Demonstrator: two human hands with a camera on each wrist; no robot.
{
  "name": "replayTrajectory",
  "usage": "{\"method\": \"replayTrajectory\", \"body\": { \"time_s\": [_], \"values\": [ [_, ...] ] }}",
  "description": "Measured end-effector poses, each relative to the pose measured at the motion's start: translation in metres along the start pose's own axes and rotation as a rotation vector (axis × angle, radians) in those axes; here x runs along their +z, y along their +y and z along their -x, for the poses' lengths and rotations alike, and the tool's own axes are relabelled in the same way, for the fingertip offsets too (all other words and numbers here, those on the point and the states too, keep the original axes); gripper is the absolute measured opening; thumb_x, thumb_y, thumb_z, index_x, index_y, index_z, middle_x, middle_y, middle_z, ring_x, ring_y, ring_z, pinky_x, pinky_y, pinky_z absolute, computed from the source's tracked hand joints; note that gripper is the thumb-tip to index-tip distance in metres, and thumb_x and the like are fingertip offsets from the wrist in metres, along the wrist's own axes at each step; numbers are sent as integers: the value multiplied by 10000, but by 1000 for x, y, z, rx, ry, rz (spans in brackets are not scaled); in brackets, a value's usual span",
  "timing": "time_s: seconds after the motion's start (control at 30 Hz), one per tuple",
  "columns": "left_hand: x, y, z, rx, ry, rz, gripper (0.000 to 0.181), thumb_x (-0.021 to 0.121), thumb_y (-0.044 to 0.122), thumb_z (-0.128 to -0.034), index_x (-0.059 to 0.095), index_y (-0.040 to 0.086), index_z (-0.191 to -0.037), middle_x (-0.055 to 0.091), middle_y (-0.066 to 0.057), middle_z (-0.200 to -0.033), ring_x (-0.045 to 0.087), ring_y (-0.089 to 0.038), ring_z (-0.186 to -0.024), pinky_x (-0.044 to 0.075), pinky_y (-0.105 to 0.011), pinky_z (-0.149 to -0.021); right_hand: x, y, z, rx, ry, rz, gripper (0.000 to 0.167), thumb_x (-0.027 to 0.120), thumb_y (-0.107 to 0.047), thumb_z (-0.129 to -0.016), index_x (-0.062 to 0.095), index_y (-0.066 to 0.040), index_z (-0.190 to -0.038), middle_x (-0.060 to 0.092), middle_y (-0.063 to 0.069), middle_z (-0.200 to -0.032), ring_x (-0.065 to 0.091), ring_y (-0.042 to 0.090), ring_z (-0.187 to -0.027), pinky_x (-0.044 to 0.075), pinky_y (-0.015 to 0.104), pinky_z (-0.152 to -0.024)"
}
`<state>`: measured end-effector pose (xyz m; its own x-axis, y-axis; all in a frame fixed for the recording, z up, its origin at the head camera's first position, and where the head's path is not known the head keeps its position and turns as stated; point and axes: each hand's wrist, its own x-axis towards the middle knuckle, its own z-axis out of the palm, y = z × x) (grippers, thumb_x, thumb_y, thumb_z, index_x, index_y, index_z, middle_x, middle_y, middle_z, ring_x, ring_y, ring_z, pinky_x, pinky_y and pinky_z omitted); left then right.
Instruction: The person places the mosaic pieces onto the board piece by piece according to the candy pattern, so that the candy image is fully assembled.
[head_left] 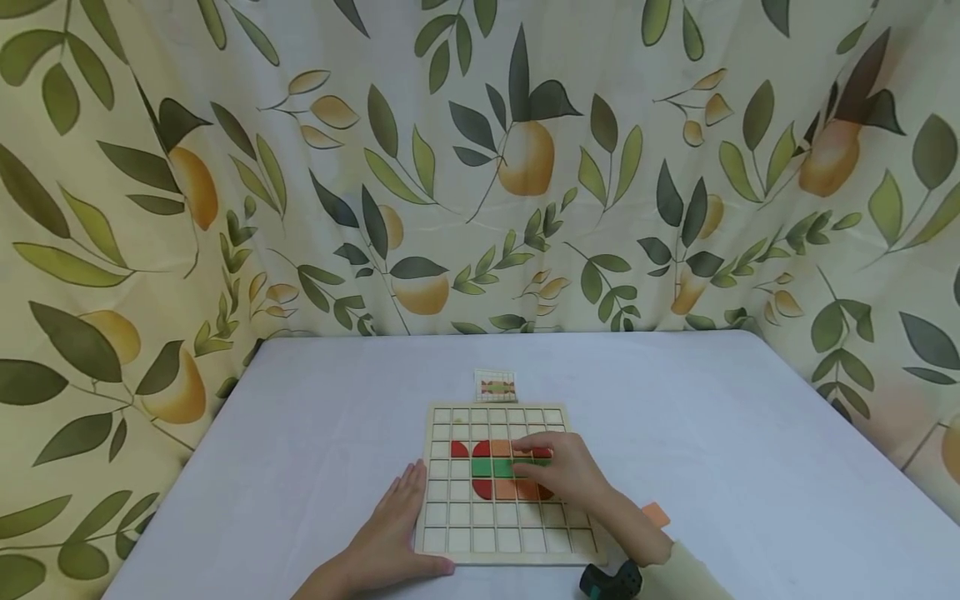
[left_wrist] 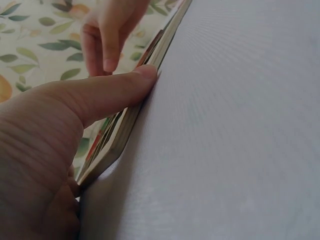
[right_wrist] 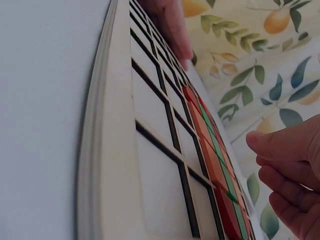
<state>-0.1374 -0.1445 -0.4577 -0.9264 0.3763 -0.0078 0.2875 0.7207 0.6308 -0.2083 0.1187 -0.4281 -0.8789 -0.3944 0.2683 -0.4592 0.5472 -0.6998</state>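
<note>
A pale wooden grid board [head_left: 517, 537] lies on the table. Red pieces [head_left: 482, 489], some rounded, green squares [head_left: 482, 467] and orange squares [head_left: 506, 489] fill three rows in its middle. A separate red piece [head_left: 458, 450] sits further left in the top row. My left hand [head_left: 390, 525] rests against the board's left side, fingers straight, its thumb [left_wrist: 115, 92] pressing the front edge. Over the right part of the pieces hovers my right hand [head_left: 562, 471]. Its thumb and fingers [right_wrist: 285, 175] are loosely bent, with no piece visible between them.
Behind the board stands a small pattern card [head_left: 497, 387]. A loose orange piece [head_left: 656, 514] lies on the white tabletop beside the right forearm. By the right wrist is a black device [head_left: 611, 581]. A leaf-and-fruit curtain [head_left: 480, 250] closes off the back and sides.
</note>
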Motion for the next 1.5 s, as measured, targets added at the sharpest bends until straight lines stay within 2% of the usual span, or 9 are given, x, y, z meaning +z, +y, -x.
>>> {"method": "replayTrajectory", "body": {
  "time_s": [0.17,0.5,0.8,1.13,1.5],
  "values": [
    [0,-1,1,15,8,-13,1261,690,679,-605,102,-57,-1443,115,-182,-1505,43,-277,-1382,72,-488,-1080,-10,2,7,7,23,34,253,765,-129,-745,716,-52,-982,687,24,-962,632,197,-915,513,376,-767],
    [1,-2,0,3,11,-16,1271,685,693,-593,108,-54,-1444,120,-179,-1505,42,-274,-1383,75,-495,-1078,-25,10,19,94,48,73,230,781,-107,-718,730,-86,-942,687,-7,-947,612,202,-969,475,424,-843],
    [0,-1,1,-7,3,-18,1267,684,690,-596,103,-49,-1445,109,-175,-1508,33,-269,-1383,60,-494,-1079,-41,18,33,219,92,90,198,786,-132,-718,735,-119,-910,683,-36,-915,596,222,-985,452,435,-870],
    [0,-2,-1,-14,-5,-20,1274,672,704,-595,96,-49,-1446,102,-175,-1509,23,-271,-1383,56,-500,-1079,-52,27,48,232,118,146,227,787,-156,-718,727,-89,-927,691,-11,-909,613,233,-958,467,440,-844],
    [0,1,0,-9,-11,-8,1266,687,684,-602,92,-49,-1446,99,-175,-1509,22,-269,-1384,54,-492,-1080,-68,34,72,324,120,170,245,788,-173,-711,727,-83,-931,691,-6,-903,599,247,-980,458,449,-857]
  ]
}}
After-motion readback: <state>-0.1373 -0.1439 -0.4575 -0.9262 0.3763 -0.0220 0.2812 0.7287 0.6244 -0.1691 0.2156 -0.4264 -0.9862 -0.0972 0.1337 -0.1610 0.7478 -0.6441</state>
